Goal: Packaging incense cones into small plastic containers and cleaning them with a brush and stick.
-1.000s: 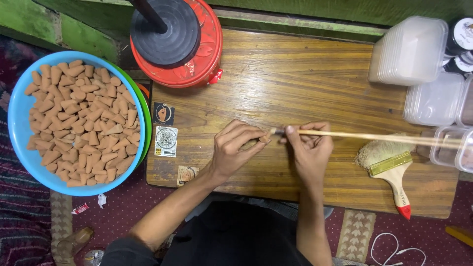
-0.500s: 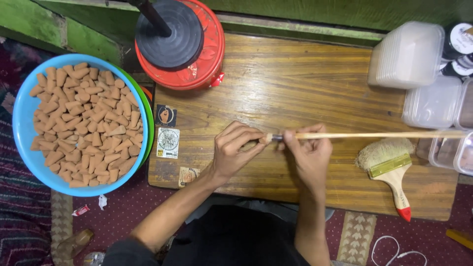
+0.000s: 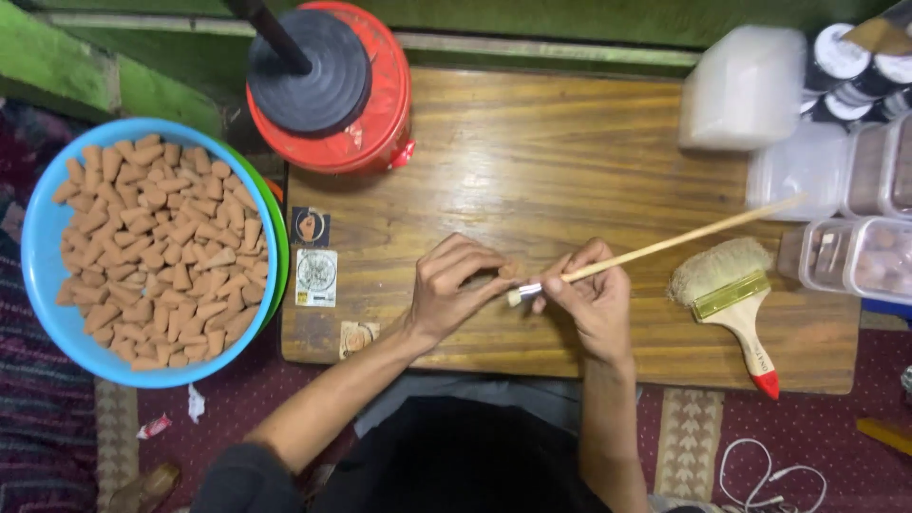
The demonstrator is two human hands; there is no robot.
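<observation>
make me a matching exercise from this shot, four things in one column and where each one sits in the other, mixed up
Things:
1. blue bowl of brown cones
2. wide brush with a red-tipped handle
3. red round tin
4. thin paintbrush

Places:
A. held in the right hand, bristles toward the left hand
B. lying flat on the wooden board, right of both hands
C. off the board's left edge
D. at the board's far left corner, under a black disc

Pairs: 1-C, 2-B, 3-D, 4-A
</observation>
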